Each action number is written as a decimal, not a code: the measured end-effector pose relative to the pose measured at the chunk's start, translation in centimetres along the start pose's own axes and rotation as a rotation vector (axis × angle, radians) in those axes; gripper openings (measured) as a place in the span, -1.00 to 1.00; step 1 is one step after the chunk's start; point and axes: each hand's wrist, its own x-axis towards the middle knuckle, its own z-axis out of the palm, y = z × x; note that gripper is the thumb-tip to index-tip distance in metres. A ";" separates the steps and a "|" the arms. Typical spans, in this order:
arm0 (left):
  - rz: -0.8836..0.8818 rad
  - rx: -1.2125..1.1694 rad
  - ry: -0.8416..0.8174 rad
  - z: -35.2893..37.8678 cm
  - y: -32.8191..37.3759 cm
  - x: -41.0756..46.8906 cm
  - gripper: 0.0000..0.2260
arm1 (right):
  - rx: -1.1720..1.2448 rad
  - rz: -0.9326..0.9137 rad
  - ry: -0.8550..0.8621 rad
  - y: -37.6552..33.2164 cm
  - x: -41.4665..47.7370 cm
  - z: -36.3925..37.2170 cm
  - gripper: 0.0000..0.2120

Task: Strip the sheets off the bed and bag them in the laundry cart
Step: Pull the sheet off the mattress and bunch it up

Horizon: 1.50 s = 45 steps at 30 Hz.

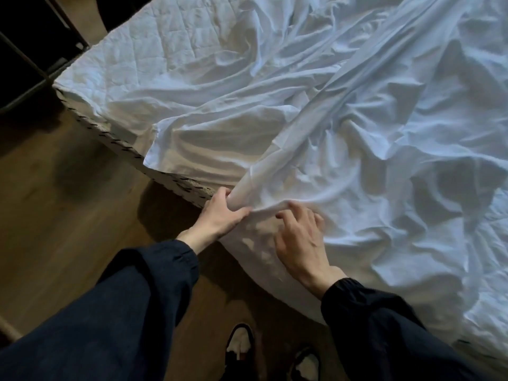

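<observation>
Head view shows the white sheet (357, 127) loose and rumpled across the bed (115, 134). It is off the far left corner, where the quilted mattress pad (154, 50) lies bare. At the bed's near edge my left hand (224, 213) has its grip closed round a thick twisted ridge of the sheet. I judge that ridge serves as a handle, so one pull drags the whole spread toward me. My right hand (299, 237) sits just beside it on the cloth, fingers bent with their tips against a fold. I cannot tell whether that grip has taken hold of fabric; it looks placed to gather slack. I see no laundry cart, so bagging is not yet begun.
</observation>
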 end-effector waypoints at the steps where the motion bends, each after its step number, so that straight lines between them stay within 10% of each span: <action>1: 0.038 0.087 0.034 0.0 0.5 0.1 -0.59 | -0.027 0.077 0.027 1.1 0.4 -0.5 -0.74; 14: -0.100 -0.351 -0.236 0.4 7.0 4.3 -0.89 | -0.168 0.794 -0.026 13.0 -0.3 -4.0 -0.45; 22: -0.162 -0.560 0.173 -1.0 6.8 5.9 -0.96 | 0.068 1.230 0.215 17.8 -1.9 -6.7 -0.30; 29: -0.149 -0.323 -0.196 -0.7 7.4 5.6 -0.09 | 0.190 1.389 0.314 19.2 -2.8 -7.9 -0.27; 33: -0.199 -0.441 -0.391 0.2 7.8 4.2 -0.43 | 0.313 1.348 0.238 19.8 -4.9 -8.5 -0.32; 38: -0.120 -0.502 0.015 0.4 8.4 3.3 -0.48 | 0.622 1.270 0.422 18.8 -6.0 -10.8 -0.63; 45: 0.098 -0.639 0.145 -4.2 15.3 -1.5 -0.98 | 0.953 1.243 0.642 14.8 -9.0 -16.4 -0.80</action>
